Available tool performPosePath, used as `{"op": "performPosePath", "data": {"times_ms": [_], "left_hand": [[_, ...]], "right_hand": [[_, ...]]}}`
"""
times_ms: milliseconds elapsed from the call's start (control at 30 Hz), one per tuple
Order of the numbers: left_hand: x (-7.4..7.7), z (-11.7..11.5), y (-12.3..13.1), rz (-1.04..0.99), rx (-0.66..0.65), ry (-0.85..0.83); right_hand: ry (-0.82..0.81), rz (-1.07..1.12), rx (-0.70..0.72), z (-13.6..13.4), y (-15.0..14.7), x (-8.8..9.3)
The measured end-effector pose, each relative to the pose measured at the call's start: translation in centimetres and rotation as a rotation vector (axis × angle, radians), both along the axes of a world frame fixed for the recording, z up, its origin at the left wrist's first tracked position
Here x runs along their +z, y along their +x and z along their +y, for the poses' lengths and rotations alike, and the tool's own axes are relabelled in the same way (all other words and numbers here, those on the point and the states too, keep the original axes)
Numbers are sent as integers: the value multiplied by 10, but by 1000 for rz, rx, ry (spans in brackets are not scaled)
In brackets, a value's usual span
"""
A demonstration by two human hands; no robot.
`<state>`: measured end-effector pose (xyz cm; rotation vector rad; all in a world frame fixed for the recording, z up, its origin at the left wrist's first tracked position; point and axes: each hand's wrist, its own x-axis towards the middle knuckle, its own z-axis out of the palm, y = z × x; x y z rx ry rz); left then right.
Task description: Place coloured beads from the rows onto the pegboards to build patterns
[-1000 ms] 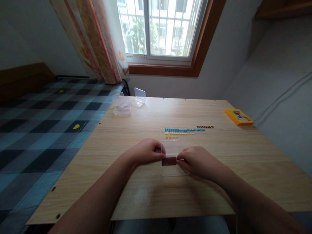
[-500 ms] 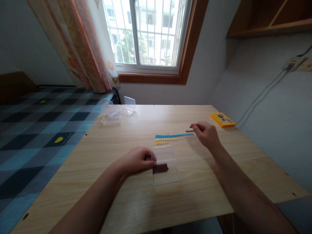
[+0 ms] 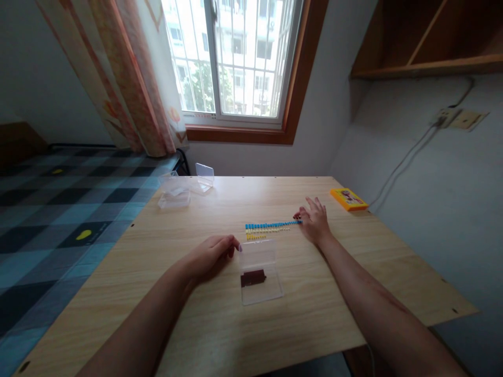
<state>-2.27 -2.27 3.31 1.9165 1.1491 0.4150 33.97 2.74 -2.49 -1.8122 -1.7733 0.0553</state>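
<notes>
An open clear plastic case [image 3: 261,296] lies on the wooden table, with dark brown pieces [image 3: 253,277] in its near half. Beyond it run rows of small pieces: blue [image 3: 267,225], cream [image 3: 271,230] and yellow [image 3: 256,237]. My left hand [image 3: 216,253] rests beside the case's left edge, fingers curled together; whatever they might hold is hidden. My right hand [image 3: 313,220] lies with fingers spread at the right end of the blue row, over a few small dark brown pieces [image 3: 296,217], holding nothing that I can see.
Several clear plastic cases [image 3: 175,199] sit at the table's far left corner. A yellow-orange box [image 3: 349,199] lies near the far right edge. A checkered bed [image 3: 78,209] is at the left, and a cable [image 3: 401,162] hangs along the right wall.
My left hand has drawn back from the brown pieces in the case to its upper left edge. My right hand has opened from a pinch and come down onto the table. The view has shifted slightly.
</notes>
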Motion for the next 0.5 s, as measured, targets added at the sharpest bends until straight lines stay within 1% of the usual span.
{"op": "performPosePath", "data": {"times_ms": [167,267,367,500], "left_hand": [[-3,0,1,-55,3,-29],[-6,0,1,-93,-3,-37],[-10,1,0,-130,-1,-48],[-22,7,-4,-200,2,-79]], "right_hand": [[-43,5,-35,6,3,-8],[-66,5,-86,13,6,-14],[-91,19,-182,17,18,-17],[-114,39,-329,18,44,-13]]}}
